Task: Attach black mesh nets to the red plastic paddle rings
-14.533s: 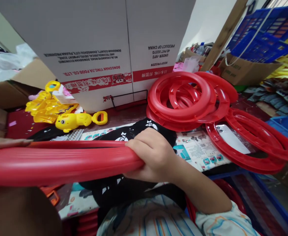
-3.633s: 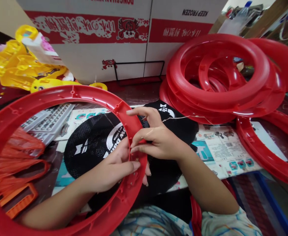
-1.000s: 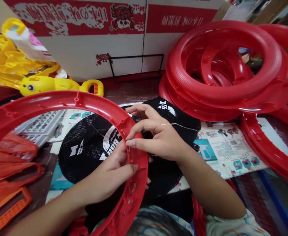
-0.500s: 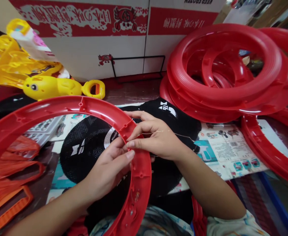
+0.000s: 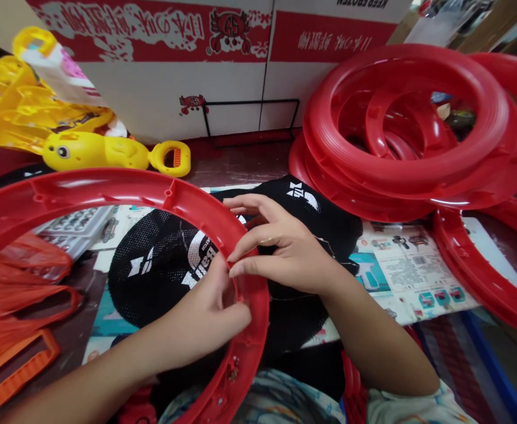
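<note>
Since half a second ago, the large red plastic ring (image 5: 108,184) has been turned slightly, its small rim lug now further right. Its right side is clasped by the left hand (image 5: 209,315), thumb in front, fingers closed behind; just above, the right hand (image 5: 287,256) is pinched shut against the same rim, and what is pinched cannot be told. A black mesh net with white print (image 5: 161,277) is seen behind the ring.

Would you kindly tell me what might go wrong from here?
The large red plastic ring is gripped only at one spot by the left hand and right hand, so it might slip or tilt. The black mesh net beneath could snag on its ribbed rim.
</note>
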{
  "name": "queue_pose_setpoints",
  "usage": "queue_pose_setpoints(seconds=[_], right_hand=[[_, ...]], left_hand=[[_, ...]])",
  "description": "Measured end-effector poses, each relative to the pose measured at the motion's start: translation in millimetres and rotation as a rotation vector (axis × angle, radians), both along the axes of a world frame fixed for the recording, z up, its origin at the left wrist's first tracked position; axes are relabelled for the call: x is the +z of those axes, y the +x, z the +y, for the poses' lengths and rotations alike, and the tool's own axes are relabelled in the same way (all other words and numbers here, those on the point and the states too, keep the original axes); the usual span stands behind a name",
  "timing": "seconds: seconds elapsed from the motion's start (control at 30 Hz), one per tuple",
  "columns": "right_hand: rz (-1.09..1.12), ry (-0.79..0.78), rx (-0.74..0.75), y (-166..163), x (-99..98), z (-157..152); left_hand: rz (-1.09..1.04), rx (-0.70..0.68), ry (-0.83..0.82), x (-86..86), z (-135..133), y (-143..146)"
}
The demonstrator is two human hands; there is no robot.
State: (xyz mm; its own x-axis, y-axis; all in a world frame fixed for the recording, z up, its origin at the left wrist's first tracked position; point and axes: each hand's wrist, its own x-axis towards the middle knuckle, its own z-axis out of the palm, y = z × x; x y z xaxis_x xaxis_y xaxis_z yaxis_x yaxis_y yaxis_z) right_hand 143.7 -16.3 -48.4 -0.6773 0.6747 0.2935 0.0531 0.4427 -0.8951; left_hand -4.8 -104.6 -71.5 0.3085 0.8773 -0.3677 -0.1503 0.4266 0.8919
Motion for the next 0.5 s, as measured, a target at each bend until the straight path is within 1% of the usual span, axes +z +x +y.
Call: queue_pose_setpoints(seconds=[0.1,0.2,0.3,0.4,0.5], right_hand=[[-0.021,-0.053,-0.014,1,0.5,1],[-0.063,-0.078,-0.013,2,3.7,-1],[-0.089,-0.071,-0.044,2,7.8,-4],[-0.113,-0.051,-0.086,1,10.1,-7],[-0.14,-0.045,-0.083,0,9.5,-8]], left_hand=[[-0.015,-0.108,-0.067,-0.9,-7,-2],[-0.107,-0.154,-0.142,-2.1,-10,-5],[-0.183,-0.143,-0.106,-4.8,-7,-7],[-0.295,-0.101,-0.075,-7.4,-3,-6],[-0.33,-0.029,-0.138,-7.4,-2,-1]])
